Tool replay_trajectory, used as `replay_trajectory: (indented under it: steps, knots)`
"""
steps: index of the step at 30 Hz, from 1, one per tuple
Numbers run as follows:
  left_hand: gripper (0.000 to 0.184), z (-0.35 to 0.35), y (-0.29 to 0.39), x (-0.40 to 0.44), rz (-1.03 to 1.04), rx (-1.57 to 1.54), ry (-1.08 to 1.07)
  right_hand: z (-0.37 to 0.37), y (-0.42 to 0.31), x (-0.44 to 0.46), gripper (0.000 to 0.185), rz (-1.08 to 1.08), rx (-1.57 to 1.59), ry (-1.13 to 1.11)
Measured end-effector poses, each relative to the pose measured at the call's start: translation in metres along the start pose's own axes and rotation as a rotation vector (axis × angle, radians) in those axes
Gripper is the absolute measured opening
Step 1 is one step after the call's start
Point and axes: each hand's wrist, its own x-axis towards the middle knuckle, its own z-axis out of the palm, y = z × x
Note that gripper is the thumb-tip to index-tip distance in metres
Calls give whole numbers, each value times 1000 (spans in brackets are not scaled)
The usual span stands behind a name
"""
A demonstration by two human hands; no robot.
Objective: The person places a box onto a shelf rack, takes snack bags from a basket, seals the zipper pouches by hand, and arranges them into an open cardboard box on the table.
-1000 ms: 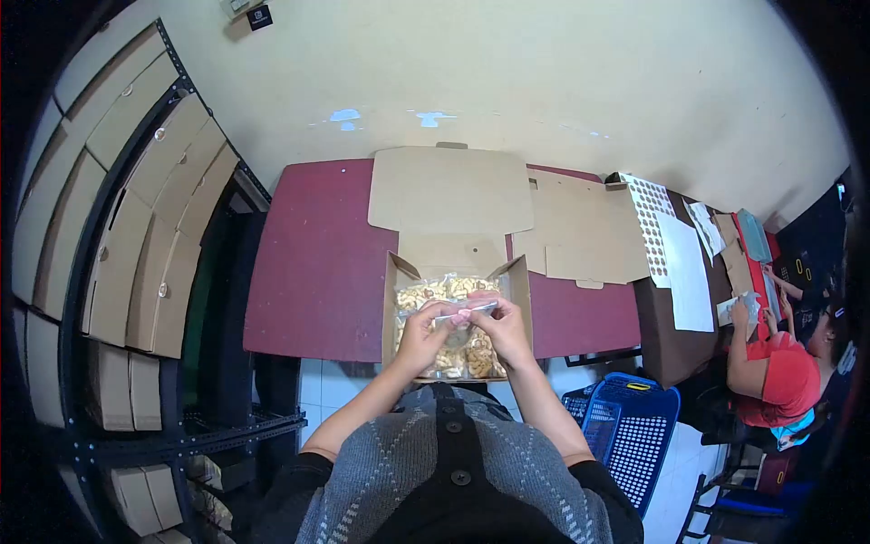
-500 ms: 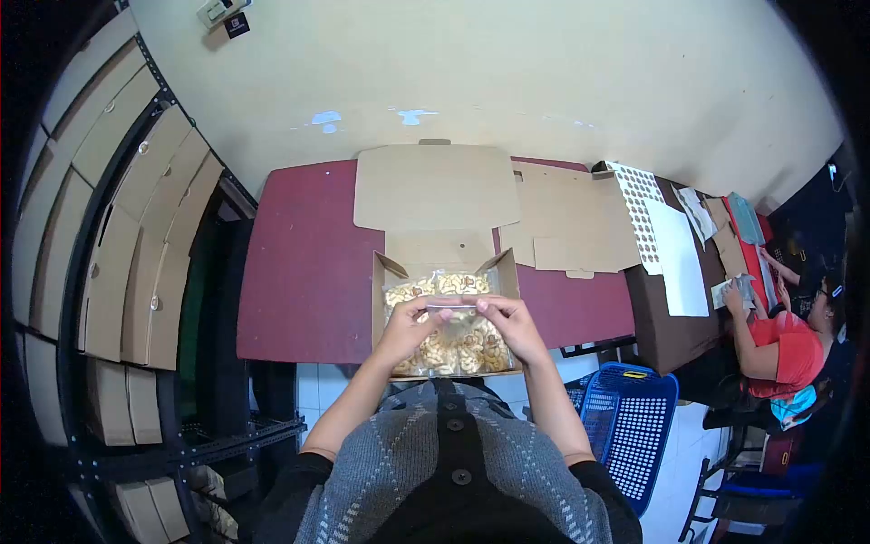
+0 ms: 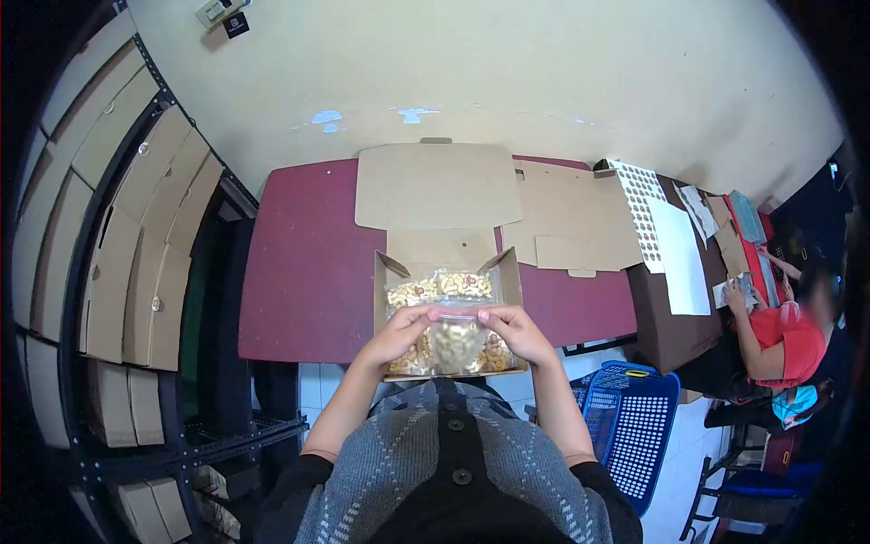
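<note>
A clear zip bag (image 3: 457, 343) with pale pieces in it hangs between my hands, over an open cardboard box (image 3: 514, 283). My left hand (image 3: 399, 335) pinches the bag's top left corner. At the top right corner, the fingers of my right hand (image 3: 518, 334) are closed on the same bag. Inside the box lie several clear bags of pale, nut-like pieces (image 3: 466, 285), partly hidden by my hands and the held bag. The box's lid (image 3: 439, 187) is folded back, away from me.
On the maroon table (image 3: 304, 263) a flat cardboard piece (image 3: 580, 213) lies right of the lid. Sticker sheets (image 3: 638, 208) and white paper (image 3: 680, 263) lie farther right. A blue basket (image 3: 630, 435) stands on the floor. A person in red (image 3: 788, 344) sits at right. Boxes fill the left shelves (image 3: 118, 281).
The view has shifted slightly. My hands have moved apart along the bag's top edge, and the bag now hangs flatter and more visible between them.
</note>
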Motion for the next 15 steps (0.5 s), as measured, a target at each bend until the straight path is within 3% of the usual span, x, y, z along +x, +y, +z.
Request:
replay_trajectory:
  steps: [2, 3, 4, 6, 10, 12, 14, 15]
  knots:
    - [43, 14, -1, 8, 146, 42, 315, 7, 0, 6, 33, 49, 9, 240]
    - [43, 18, -2, 9, 145, 42, 316, 13, -2, 9, 32, 8, -11, 377]
    - [47, 22, -4, 10, 180, 216, 356, 19, -1, 13, 32, 8, -10, 375]
    - [59, 31, -7, 12, 250, 566, 430, 27, 2, 19, 30, -108, 19, 617]
    - [60, 49, -13, 15, 354, 622, 504, 40, 0, 20, 31, -127, 84, 568]
    - [62, 42, -20, 16, 301, 589, 459, 39, 5, 20, 34, -140, 263, 488]
    - [63, 39, -30, 18, 173, -176, 491, 37, 10, 25, 42, -202, 161, 550]
    - [63, 36, -33, 16, 153, -292, 475, 39, 13, 28, 49, -204, 109, 538]
